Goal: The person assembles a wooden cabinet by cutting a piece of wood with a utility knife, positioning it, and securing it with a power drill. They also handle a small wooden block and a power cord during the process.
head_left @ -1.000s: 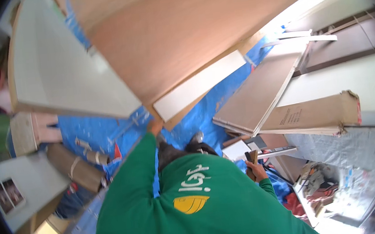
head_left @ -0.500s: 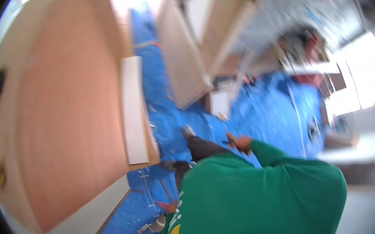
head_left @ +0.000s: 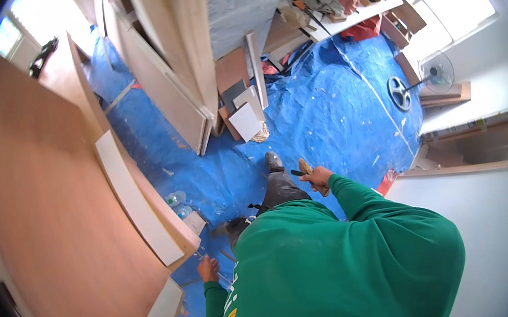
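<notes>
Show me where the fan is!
On the right of the head view, the fan stands below the bright window, by the edge of the blue sheet.

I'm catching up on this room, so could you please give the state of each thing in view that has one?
Right hand: closed around a brown tool
Left hand: fingers curled, grip unclear
Blue sheet: spread out, wrinkled
Fan: upright; running or not, unclear
White strip: lying along the edge of the brown panel
</notes>
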